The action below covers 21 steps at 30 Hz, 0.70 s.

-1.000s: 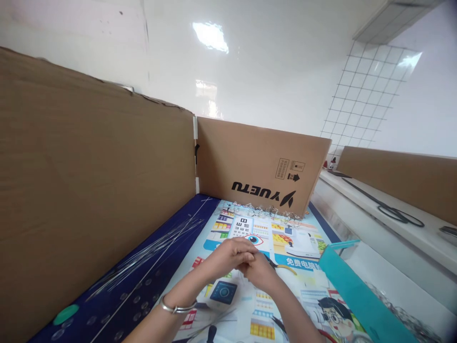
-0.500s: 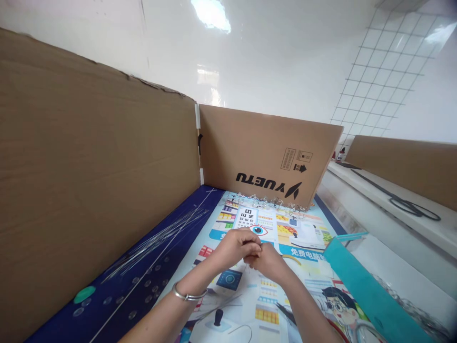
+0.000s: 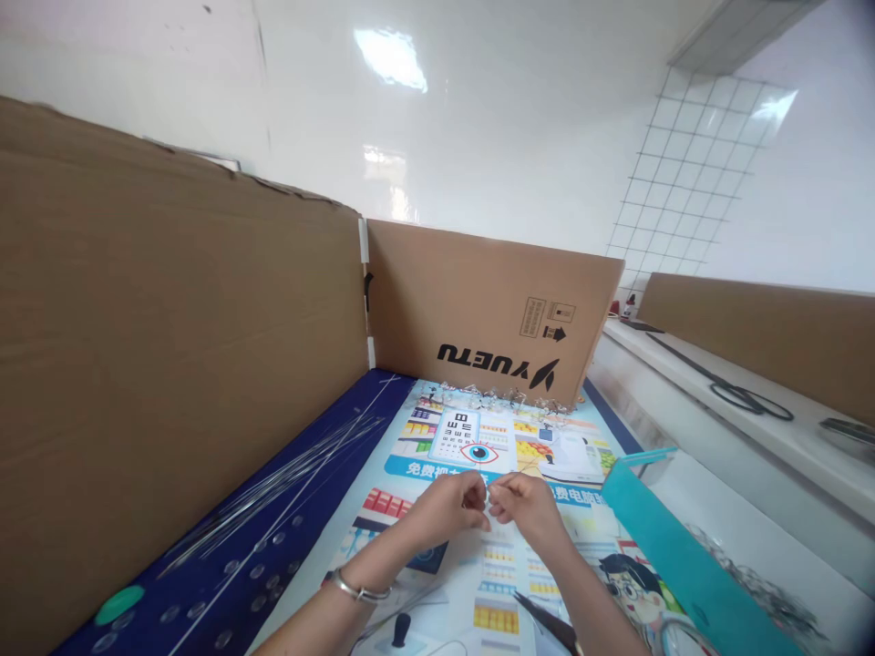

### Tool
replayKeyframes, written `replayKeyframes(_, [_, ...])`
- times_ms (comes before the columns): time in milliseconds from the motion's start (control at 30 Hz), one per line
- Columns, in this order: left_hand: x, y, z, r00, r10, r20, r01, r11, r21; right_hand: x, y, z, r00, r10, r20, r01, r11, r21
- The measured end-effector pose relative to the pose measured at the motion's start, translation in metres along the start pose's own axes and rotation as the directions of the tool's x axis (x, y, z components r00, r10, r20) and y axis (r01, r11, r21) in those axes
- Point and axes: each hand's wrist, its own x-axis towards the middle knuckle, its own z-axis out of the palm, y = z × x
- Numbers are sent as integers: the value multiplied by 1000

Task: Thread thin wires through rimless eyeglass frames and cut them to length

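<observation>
My left hand (image 3: 447,507), with a silver bangle on its wrist, has its fingers curled and closed. Close beside it, my right hand (image 3: 528,510) pinches with thumb and forefinger. Both appear to hold a fine wire, faintly visible by the fingertips; its shape is too small to make out. Beneath them lies a printed sheet (image 3: 383,469) with an eye chart and shelf pictures. Dark-jawed pliers (image 3: 545,620) rest on the sheet near my right forearm, which partly covers them.
Long thin wires (image 3: 273,483) and several clear discs (image 3: 257,572) lie at left near a green disc (image 3: 119,604). Cardboard panels (image 3: 478,292) wall the back and left. Small wire pieces (image 3: 506,401) line the back panel. A teal-edged box (image 3: 690,556) with wire pieces stands right.
My hands, previously overlapping, have come slightly apart and now show separate fingertips. The view has shifted a little, so the scene sits lower and further left.
</observation>
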Motion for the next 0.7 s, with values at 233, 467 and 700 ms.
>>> replayKeyframes(233, [-1, -2, 10, 1000, 11, -3, -11, 998, 67, 1, 10, -5, 999, 21, 40, -28, 985, 170])
replayKeyframes(467, [-4, 0, 2, 996, 82, 37, -83, 996, 33, -7, 2, -13, 988, 45, 151, -83, 963, 256])
replayKeyframes(700, [-7, 1, -3, 999, 36, 10, -36, 998, -48, -8, -2, -6, 992, 2, 125, -41, 950, 310])
